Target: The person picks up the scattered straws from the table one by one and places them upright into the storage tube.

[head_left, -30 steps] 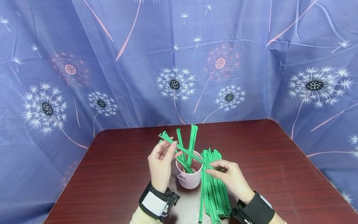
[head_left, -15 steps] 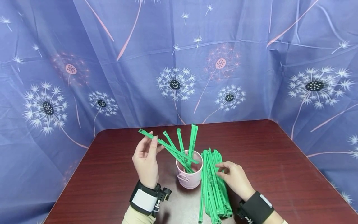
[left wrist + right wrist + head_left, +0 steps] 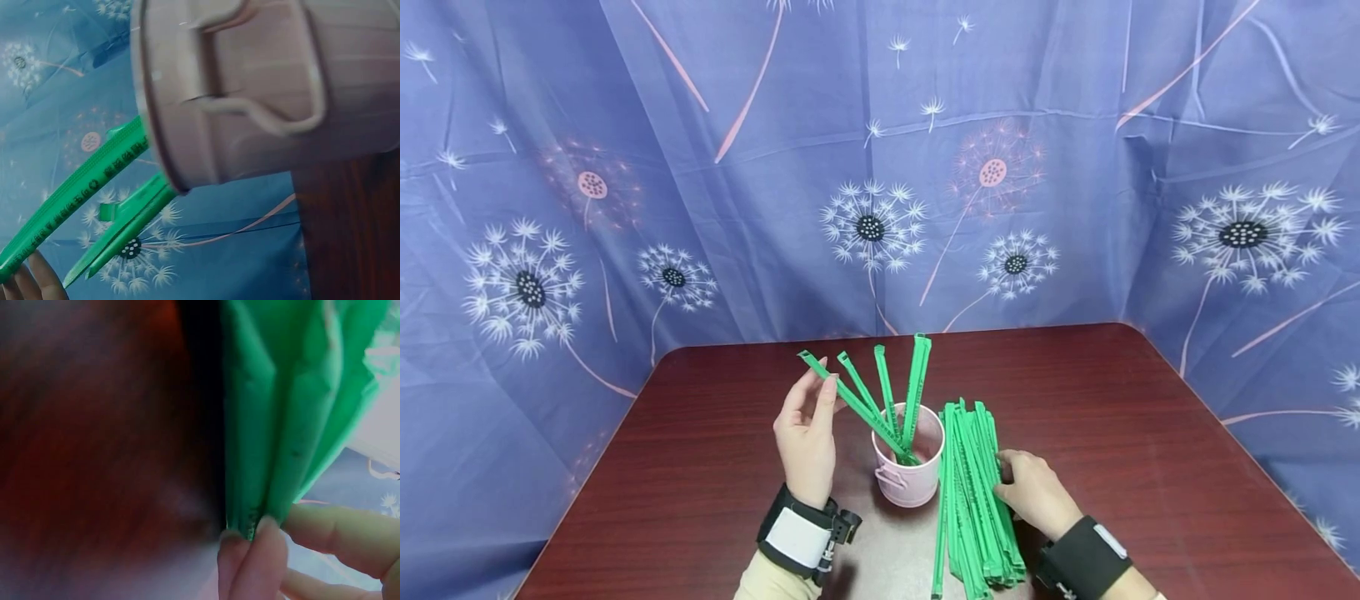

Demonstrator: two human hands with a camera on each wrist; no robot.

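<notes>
The stick packets are long, thin and bright green, with a slight shine. In the left wrist view, the held packet point(image 3: 75, 197) carries a line of dark printed characters with a small heart among them, and a finely ribbed strip runs along one edge. It looks gently bowed. The upper tips of some packets in the bucket are flat and squared, with a little dark patch.

The left hand point(image 3: 808, 437) pinches this packet near its upper end between thumb and fingers. The packet slants down to the right, over the rim of a pale pink bucket point(image 3: 910, 487), with its lower end inside. Other packets point(image 3: 917, 379) stand in the bucket, leaning different ways, their upper parts well above the rim. A wire handle point(image 3: 315, 75) hangs against the bucket's side.

Just right of the bucket, a thick pile point(image 3: 973, 492) of the same packets lies on the dark red-brown counter point(image 3: 700, 467), roughly lined up but fanned at the ends. The right hand point(image 3: 1037, 492) is at the pile's right edge, fingers bent, thumb and fingertips touching the outer packets; I cannot tell whether it has hold of one. Close up, the wrappers there look creased and soft.
</notes>
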